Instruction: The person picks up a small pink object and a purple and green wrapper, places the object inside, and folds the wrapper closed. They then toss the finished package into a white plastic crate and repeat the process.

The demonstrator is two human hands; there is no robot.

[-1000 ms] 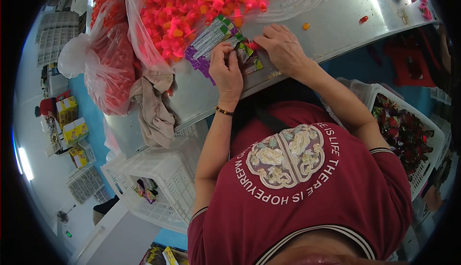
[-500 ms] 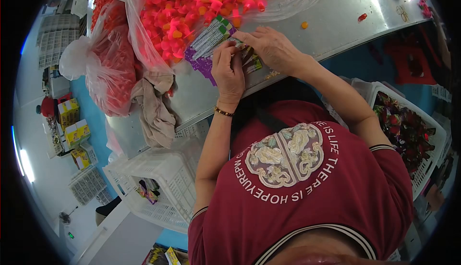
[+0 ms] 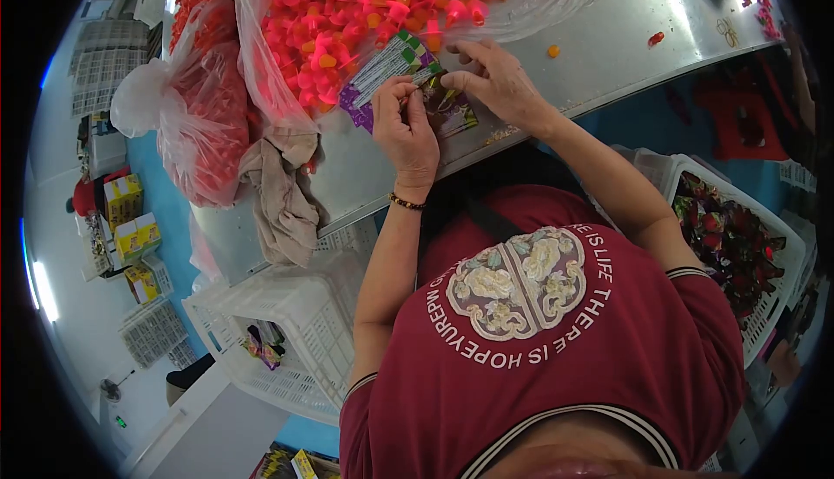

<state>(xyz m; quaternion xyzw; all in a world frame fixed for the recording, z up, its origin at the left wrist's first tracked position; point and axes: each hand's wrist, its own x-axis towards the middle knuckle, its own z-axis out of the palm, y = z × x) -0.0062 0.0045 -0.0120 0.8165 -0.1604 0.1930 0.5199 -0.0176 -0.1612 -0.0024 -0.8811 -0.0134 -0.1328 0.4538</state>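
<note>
Both hands meet over a small printed packet [image 3: 443, 101] on the metal table [image 3: 599, 53], at about twelve o'clock from the person's chest. The left hand [image 3: 407, 136] is curled, its thumb and forefinger pinched on the near-left edge of the packet. The right hand [image 3: 499, 84] lies at two o'clock of the left one, fingers bent, fingertips [image 3: 452, 79] pressing on the packet's upper end; whether they grip it or only press it down, the picture does not show. So the packet sits between the two hands, just under the right fingertips and at one o'clock of the left knuckles.

At eleven o'clock of the left hand, touching the packet, a fanned stack of packets [image 3: 382, 75] with purple and green print lies on the table. Beyond it, at twelve o'clock, a heap of red and orange plastic pieces [image 3: 373, 1] spreads over clear plastic sheeting. A clear bag of red pieces [image 3: 204, 105] slumps at nine o'clock of the hands, and a beige cloth [image 3: 282, 192] hangs over the table edge at seven o'clock of them. A white crate [image 3: 295, 323] stands below the table at seven o'clock, and another white crate of dark wrapped goods [image 3: 738, 236] stands at four o'clock of the right hand, well apart.
</note>
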